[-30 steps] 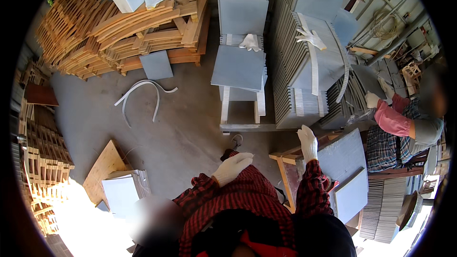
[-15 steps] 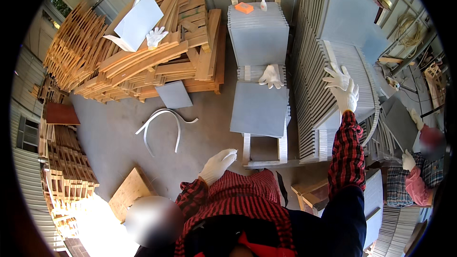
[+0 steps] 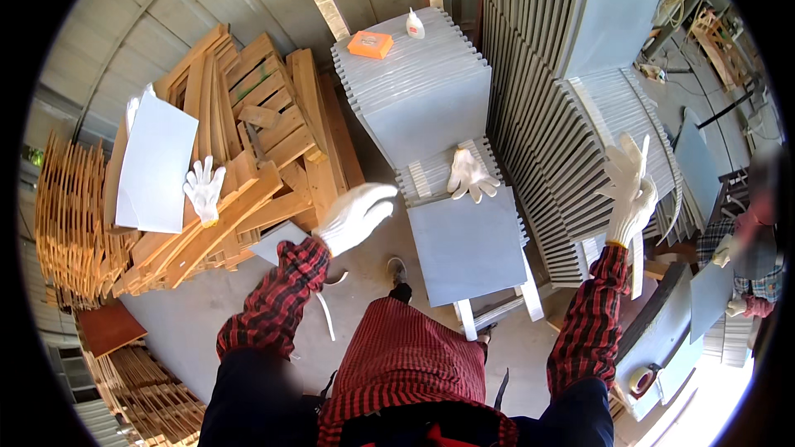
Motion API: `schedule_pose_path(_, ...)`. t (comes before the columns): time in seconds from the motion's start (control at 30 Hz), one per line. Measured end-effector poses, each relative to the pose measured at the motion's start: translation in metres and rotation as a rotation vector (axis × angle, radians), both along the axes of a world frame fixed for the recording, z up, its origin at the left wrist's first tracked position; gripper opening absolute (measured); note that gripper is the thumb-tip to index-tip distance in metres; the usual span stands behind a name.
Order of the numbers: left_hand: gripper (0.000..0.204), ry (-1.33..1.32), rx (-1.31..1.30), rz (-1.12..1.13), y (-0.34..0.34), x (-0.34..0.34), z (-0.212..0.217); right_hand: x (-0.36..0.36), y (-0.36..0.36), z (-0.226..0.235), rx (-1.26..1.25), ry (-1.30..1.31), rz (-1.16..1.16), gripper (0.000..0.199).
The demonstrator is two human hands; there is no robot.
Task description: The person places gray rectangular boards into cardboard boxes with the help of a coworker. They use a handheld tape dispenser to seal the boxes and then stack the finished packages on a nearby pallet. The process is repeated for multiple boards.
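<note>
White knit gloves cover both my hands. My left hand [image 3: 356, 219] hovers over the floor between the wood pile and a grey panel [image 3: 466, 246], its fingers stretched out and holding nothing. My right hand [image 3: 629, 190] is open with fingers spread, in front of a long row of grey panels [image 3: 617, 103] standing on edge; whether it touches them I cannot tell. Ahead of me, the flat grey panel tops a low stack on a pale frame [image 3: 497, 312]. A loose white glove [image 3: 472, 174] lies just behind that panel.
An orange box [image 3: 370, 45] and white squeeze bottle [image 3: 415, 25] stand on the taller panel stack. At left, a wood pile [image 3: 273, 108] carries a white board [image 3: 157, 165] and another glove [image 3: 204, 190]. At right, a co-worker holds a grey panel [image 3: 710, 298] near a tape roll [image 3: 642, 381].
My view has turned and come nearer the stacks. My left hand has risen and reached forward; my right hand stays raised by the upright panels. The co-worker now holds a panel farther down the view.
</note>
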State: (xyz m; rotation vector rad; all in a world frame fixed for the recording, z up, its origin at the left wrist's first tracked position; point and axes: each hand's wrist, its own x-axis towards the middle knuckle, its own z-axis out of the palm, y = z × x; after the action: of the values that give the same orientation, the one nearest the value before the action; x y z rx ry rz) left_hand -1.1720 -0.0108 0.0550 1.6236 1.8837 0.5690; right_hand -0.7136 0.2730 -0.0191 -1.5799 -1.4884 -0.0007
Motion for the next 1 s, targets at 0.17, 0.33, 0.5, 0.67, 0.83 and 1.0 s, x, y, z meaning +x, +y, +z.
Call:
schedule_pose_path(0.17,0.046,0.616,0.269,-0.46,0.134,-0.103,-0.028,-0.218,-0.132,-0.02,-0.252,1.304,0.384,0.046)
schedule_pose_path(0.33,0.053,0.454,0.297,-0.515,0.227,-0.136,-0.077,-0.422,-0.172,-0.071,-0.616,1.366,0.286,0.059)
schedule_pose_path(0.5,0.055,0.227,0.446,-0.466,0.233,-0.132,-0.08,-0.528,-0.124,-0.054,-0.266,1.167,0.202,0.059)
schedule_pose_path(0.67,0.06,0.053,0.428,-0.447,0.232,-0.145,-0.091,-0.501,-0.056,-0.067,-0.228,1.169,0.258,0.061)
schedule_pose_path(0.83,0.073,0.165,0.397,-0.502,0.236,-0.134,-0.078,-0.436,0.037,-0.135,-0.025,0.828,0.1,0.064)
schedule_pose_path(1.0,0.072,0.211,0.397,-0.504,0.236,-0.129,-0.078,-0.456,0.001,-0.207,-0.197,1.71,0.043,0.066)
